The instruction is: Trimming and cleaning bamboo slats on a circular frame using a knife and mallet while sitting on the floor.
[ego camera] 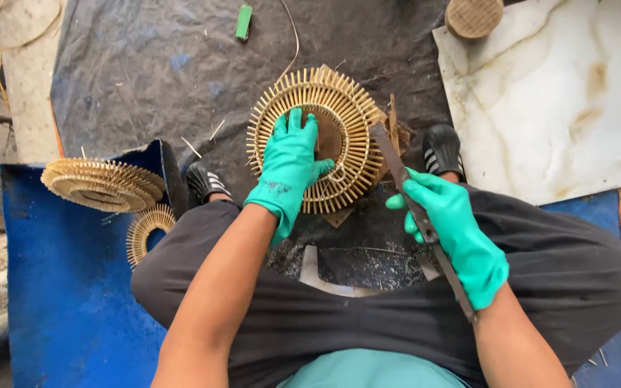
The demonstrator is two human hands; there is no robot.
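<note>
floor: dark tarp (145, 65); blue mat (66, 287) left; pale marble slab (562, 93) right
ring: round bamboo-slat ring (353, 115) on tarp between feet
left hand (289, 169): flat on ring, fingers spread
right hand (454, 230): gripping long dark blade (415, 208)

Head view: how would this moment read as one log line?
left hand: flat on round slatted ring | right hand: grips long dark blade, tip at ring's edge | stack of finished rings: on blue sheet

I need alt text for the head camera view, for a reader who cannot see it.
A seated person's left hand in a green glove presses a round ring of bamboo slats on a dark tarp, while the gloved right hand grips a long dark blade. Finished rings lie stacked at left.
</note>
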